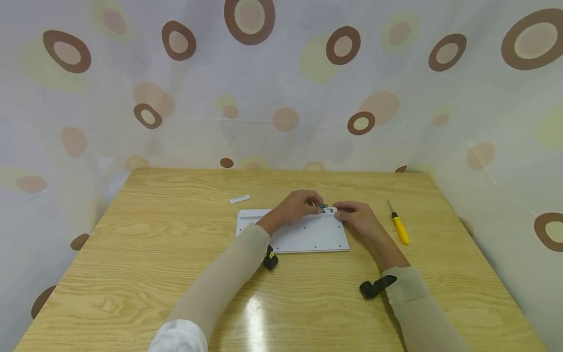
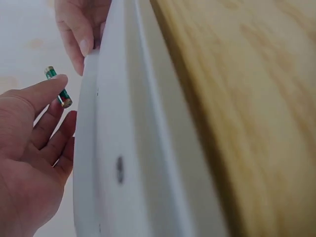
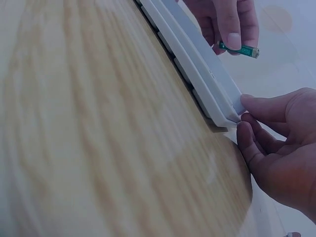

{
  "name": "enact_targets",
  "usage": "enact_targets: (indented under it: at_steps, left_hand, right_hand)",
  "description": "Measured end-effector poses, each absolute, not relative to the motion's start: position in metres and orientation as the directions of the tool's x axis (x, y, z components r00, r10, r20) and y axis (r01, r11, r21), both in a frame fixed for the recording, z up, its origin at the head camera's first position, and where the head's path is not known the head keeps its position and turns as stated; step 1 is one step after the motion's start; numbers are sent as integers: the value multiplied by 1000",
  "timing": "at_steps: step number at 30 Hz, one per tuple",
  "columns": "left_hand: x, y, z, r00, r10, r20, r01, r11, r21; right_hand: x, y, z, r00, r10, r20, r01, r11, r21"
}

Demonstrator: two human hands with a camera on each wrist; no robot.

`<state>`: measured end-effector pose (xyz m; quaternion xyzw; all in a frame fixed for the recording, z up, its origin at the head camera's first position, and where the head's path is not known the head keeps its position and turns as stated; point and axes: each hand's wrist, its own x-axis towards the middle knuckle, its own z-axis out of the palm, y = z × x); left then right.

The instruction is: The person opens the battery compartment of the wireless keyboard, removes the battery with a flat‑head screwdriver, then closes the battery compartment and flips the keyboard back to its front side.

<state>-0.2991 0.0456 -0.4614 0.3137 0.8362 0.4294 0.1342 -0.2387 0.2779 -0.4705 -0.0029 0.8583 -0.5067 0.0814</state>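
Note:
A white keyboard (image 1: 308, 234) lies face down on the table, small screws dotting its back. My left hand (image 1: 299, 205) is over its far edge and pinches a small green battery (image 2: 58, 86) between thumb and fingers. In the right wrist view the battery (image 3: 239, 50) sticks out past the fingertips, above the keyboard's back. At the far right corner, my right hand (image 1: 357, 217) grips the keyboard's edge, thumb on the back and fingers curled at the side. Between the hands shows an open battery compartment (image 1: 329, 210).
A small white cover strip (image 1: 239, 199) lies on the table beyond the keyboard's left end. To the right rests a screwdriver (image 1: 399, 227) with a yellow and black handle. A patterned cloth (image 1: 286, 142) hangs behind the wooden table (image 1: 145, 244).

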Motion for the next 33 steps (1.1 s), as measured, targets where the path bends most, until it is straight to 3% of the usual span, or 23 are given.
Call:
enact_targets:
  at_steps: [33]
  left_hand:
    - [-307,5,-446,-787,615,-54,394,568,722]
  right_hand:
    - [-236,277,-472,-985,-74,-157,107,460,-882]
